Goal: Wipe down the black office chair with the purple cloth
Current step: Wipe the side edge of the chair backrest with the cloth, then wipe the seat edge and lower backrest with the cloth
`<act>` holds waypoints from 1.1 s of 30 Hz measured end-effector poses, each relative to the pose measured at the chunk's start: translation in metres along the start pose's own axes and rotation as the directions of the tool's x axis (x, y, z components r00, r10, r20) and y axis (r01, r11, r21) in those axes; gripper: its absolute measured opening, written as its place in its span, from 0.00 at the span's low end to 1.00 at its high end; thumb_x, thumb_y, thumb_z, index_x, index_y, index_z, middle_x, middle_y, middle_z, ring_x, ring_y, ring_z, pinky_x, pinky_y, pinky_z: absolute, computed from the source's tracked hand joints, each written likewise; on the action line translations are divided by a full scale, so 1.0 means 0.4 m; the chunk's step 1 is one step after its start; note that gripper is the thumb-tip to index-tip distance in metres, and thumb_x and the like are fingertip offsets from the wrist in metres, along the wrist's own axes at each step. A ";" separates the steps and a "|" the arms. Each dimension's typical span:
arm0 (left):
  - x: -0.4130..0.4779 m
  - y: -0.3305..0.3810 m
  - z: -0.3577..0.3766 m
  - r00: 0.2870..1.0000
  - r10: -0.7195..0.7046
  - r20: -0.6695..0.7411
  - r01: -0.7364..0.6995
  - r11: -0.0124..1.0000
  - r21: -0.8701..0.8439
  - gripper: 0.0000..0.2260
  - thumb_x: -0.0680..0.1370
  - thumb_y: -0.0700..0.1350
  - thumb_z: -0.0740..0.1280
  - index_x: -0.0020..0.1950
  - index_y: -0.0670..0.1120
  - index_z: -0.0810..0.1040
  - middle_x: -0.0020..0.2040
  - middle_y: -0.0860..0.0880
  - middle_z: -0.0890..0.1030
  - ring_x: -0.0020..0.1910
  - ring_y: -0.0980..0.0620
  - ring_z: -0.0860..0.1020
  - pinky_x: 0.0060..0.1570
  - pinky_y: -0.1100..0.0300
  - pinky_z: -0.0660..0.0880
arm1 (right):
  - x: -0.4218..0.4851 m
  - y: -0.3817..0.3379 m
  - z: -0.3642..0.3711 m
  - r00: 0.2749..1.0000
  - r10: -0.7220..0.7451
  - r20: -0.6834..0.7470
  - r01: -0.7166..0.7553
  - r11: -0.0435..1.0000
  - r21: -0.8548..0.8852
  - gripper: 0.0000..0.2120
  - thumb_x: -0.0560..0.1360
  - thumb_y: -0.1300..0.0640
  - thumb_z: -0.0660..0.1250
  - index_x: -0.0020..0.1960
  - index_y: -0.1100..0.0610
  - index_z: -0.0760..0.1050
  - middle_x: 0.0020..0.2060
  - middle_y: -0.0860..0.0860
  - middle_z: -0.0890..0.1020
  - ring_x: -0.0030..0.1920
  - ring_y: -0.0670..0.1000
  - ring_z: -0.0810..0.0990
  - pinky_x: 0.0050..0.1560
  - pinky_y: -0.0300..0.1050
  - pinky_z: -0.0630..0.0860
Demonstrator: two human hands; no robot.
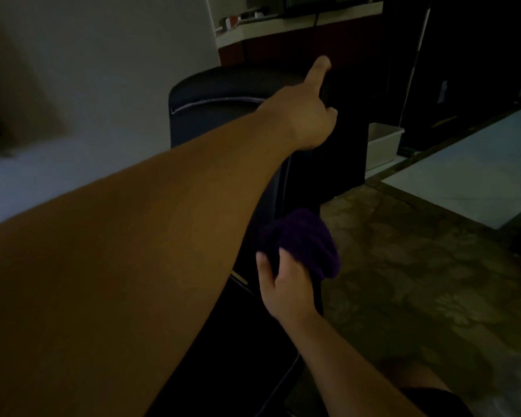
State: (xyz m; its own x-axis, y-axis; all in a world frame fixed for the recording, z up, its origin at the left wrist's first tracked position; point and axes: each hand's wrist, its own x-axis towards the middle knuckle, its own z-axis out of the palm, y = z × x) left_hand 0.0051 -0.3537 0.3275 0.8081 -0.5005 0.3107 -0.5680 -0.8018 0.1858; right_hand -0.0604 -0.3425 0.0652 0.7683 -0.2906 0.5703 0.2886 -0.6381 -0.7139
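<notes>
Left hand (309, 115) grips the upper right edge of the chair (223, 94) back, thumb raised along it. Lower down, the right hand (286, 290) is closed on the bunched cloth (304, 242), pressed against the same edge.

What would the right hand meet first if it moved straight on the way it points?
Probably the chair: the right hand points up and forward, its cloth apparently at the backrest's side edge, though depth is unclear.

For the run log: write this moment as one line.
left hand: grips chair back | right hand: presses purple cloth on chair side | stage: wiping
</notes>
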 end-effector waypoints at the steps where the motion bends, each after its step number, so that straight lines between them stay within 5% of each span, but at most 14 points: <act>1: -0.001 0.000 0.001 1.000 -0.002 0.004 0.002 1.000 -0.003 0.34 0.81 0.55 0.59 0.80 0.56 0.40 0.36 0.51 0.78 0.33 0.54 0.79 0.36 0.58 0.77 | -0.039 0.025 0.002 0.995 0.063 0.081 -0.064 0.998 0.007 0.06 0.80 0.46 0.61 0.50 0.47 0.71 0.41 0.42 0.75 0.42 0.37 0.72 0.47 0.35 0.68; 4: -0.006 0.004 0.000 1.000 -0.023 0.008 0.023 0.999 -0.029 0.34 0.81 0.55 0.59 0.80 0.56 0.40 0.37 0.51 0.79 0.32 0.55 0.79 0.33 0.61 0.74 | -0.135 0.097 0.006 0.902 0.237 0.360 -0.259 0.966 0.014 0.17 0.81 0.42 0.55 0.54 0.54 0.74 0.44 0.45 0.77 0.48 0.45 0.78 0.48 0.40 0.70; 6: -0.007 0.009 0.001 1.000 -0.029 0.004 0.029 0.998 -0.051 0.34 0.82 0.54 0.60 0.80 0.56 0.40 0.36 0.50 0.78 0.31 0.55 0.78 0.32 0.62 0.73 | -0.165 0.107 0.011 0.862 0.283 0.420 -0.320 0.947 0.018 0.28 0.80 0.37 0.49 0.60 0.58 0.73 0.51 0.51 0.79 0.55 0.50 0.78 0.52 0.42 0.71; 8: -0.008 0.011 0.000 0.999 -0.037 -0.001 0.037 0.997 -0.063 0.34 0.82 0.53 0.60 0.80 0.56 0.40 0.35 0.50 0.78 0.29 0.55 0.77 0.30 0.62 0.73 | -0.174 0.086 0.019 0.909 0.284 0.307 -0.325 0.942 0.090 0.30 0.77 0.33 0.44 0.52 0.53 0.74 0.44 0.47 0.78 0.46 0.43 0.77 0.46 0.39 0.70; 11: -0.006 0.009 0.000 0.999 -0.042 -0.011 0.041 0.998 -0.057 0.35 0.82 0.53 0.59 0.80 0.56 0.39 0.35 0.51 0.78 0.28 0.57 0.76 0.28 0.65 0.69 | -0.138 0.024 0.003 0.979 0.150 0.137 -0.176 0.964 0.202 0.14 0.81 0.42 0.50 0.39 0.43 0.66 0.32 0.41 0.71 0.34 0.40 0.74 0.35 0.31 0.65; 14: -0.007 0.011 0.007 1.000 -0.024 -0.014 0.023 0.999 -0.038 0.35 0.82 0.54 0.59 0.80 0.56 0.39 0.35 0.54 0.74 0.32 0.57 0.77 0.29 0.65 0.69 | -0.060 -0.007 -0.013 0.998 -0.055 0.038 0.047 0.981 0.189 0.12 0.82 0.52 0.57 0.45 0.51 0.76 0.38 0.43 0.77 0.39 0.40 0.76 0.42 0.30 0.71; 17: -0.032 -0.012 0.010 1.000 0.012 0.006 -0.011 0.994 -0.107 0.37 0.82 0.55 0.61 0.79 0.57 0.36 0.43 0.54 0.76 0.33 0.58 0.77 0.37 0.66 0.76 | -0.045 0.047 -0.018 0.989 -0.133 0.058 0.123 0.979 0.161 0.14 0.81 0.52 0.56 0.53 0.56 0.79 0.44 0.45 0.80 0.46 0.40 0.76 0.52 0.33 0.73; 19: -0.070 -0.051 0.022 1.000 0.021 -0.014 -0.024 0.981 -0.194 0.38 0.81 0.54 0.62 0.79 0.58 0.37 0.49 0.50 0.78 0.32 0.58 0.76 0.38 0.66 0.76 | -0.079 0.098 -0.026 0.995 -0.044 0.084 0.029 0.984 0.175 0.11 0.81 0.56 0.59 0.53 0.56 0.79 0.46 0.47 0.81 0.48 0.44 0.77 0.53 0.38 0.73; 21: -0.125 -0.097 0.060 0.997 0.027 -0.067 -0.042 0.972 -0.230 0.37 0.81 0.52 0.63 0.80 0.57 0.40 0.42 0.52 0.77 0.34 0.58 0.75 0.38 0.67 0.72 | -0.103 0.122 -0.040 0.979 0.146 0.141 -0.175 0.959 0.224 0.10 0.80 0.62 0.59 0.44 0.52 0.76 0.39 0.44 0.78 0.40 0.42 0.76 0.45 0.40 0.72; 25: -0.266 -0.201 0.195 0.998 -0.009 -0.070 -0.003 0.985 -0.173 0.34 0.80 0.52 0.63 0.80 0.58 0.46 0.49 0.53 0.77 0.47 0.57 0.76 0.54 0.63 0.71 | -0.081 0.136 -0.053 0.901 0.366 0.234 -0.429 0.834 0.347 0.11 0.81 0.58 0.57 0.44 0.51 0.75 0.37 0.48 0.78 0.36 0.47 0.75 0.39 0.45 0.71; 27: -0.347 -0.252 0.269 0.997 -0.075 0.011 0.075 0.985 -0.153 0.32 0.80 0.54 0.63 0.79 0.61 0.50 0.55 0.53 0.75 0.55 0.55 0.74 0.61 0.57 0.71 | -0.075 0.142 -0.049 0.868 0.419 0.265 -0.494 0.775 0.393 0.11 0.82 0.54 0.56 0.51 0.49 0.77 0.45 0.49 0.81 0.43 0.50 0.79 0.43 0.48 0.74; 30: -0.463 -0.308 0.373 0.972 -0.176 0.156 0.198 0.970 -0.138 0.27 0.80 0.55 0.62 0.78 0.62 0.56 0.60 0.53 0.74 0.60 0.53 0.73 0.65 0.54 0.71 | -0.086 0.145 -0.032 0.889 0.424 0.173 -0.456 0.786 0.419 0.11 0.81 0.57 0.56 0.48 0.50 0.76 0.45 0.49 0.80 0.46 0.48 0.79 0.51 0.47 0.75; 33: -0.557 -0.357 0.464 0.938 -0.245 0.244 0.279 0.953 -0.117 0.23 0.81 0.56 0.60 0.76 0.60 0.62 0.64 0.53 0.72 0.64 0.52 0.71 0.65 0.56 0.70 | -0.099 0.156 0.004 0.826 0.534 0.184 -0.555 0.711 0.432 0.10 0.81 0.59 0.57 0.50 0.53 0.77 0.49 0.51 0.79 0.49 0.48 0.77 0.57 0.48 0.72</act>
State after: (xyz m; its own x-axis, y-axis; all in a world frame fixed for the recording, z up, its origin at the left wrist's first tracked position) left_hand -0.0649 -0.1884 0.0587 0.9354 -0.3530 0.0183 -0.3340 -0.8658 0.3727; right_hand -0.0719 -0.3695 -0.0027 0.8932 -0.4493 0.0153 0.0250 0.0156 -0.9996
